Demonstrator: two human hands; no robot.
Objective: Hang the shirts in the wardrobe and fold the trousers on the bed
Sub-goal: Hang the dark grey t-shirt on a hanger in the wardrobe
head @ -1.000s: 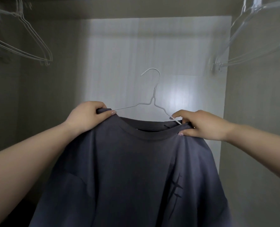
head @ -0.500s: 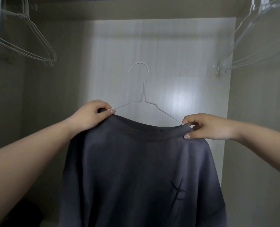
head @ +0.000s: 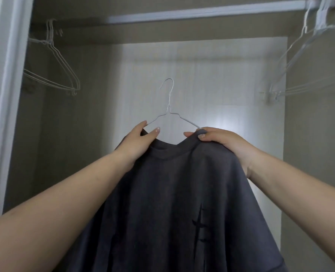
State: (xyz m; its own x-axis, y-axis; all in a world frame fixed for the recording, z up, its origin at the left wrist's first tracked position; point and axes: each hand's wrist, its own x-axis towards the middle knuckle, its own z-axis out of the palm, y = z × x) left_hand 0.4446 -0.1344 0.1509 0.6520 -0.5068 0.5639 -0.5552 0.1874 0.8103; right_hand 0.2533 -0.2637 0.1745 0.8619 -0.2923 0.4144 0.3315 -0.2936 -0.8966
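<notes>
A dark grey T-shirt [head: 174, 203] with a black mark low on its right side hangs on a thin white wire hanger [head: 169, 107]. I hold it up inside the open wardrobe. My left hand [head: 138, 142] grips the shirt's left shoulder at the collar, fingers curled over the cloth and the wire. My right hand [head: 215, 139] grips the right shoulder the same way. The hanger's hook stands free in the air, well below the white rail [head: 202, 11] across the top of the wardrobe. No trousers and no bed are in view.
Several bare white wire hangers [head: 57, 71] hang at the wardrobe's left end, and more bare hangers [head: 307, 55] at the right end. The white door frame [head: 4, 95] stands at the far left. The wardrobe's pale back panel [head: 202, 85] lies behind the shirt.
The shirt on its hanger has risen, and my hands have moved closer together at the collar. My view has tilted up, so the rail now shows.
</notes>
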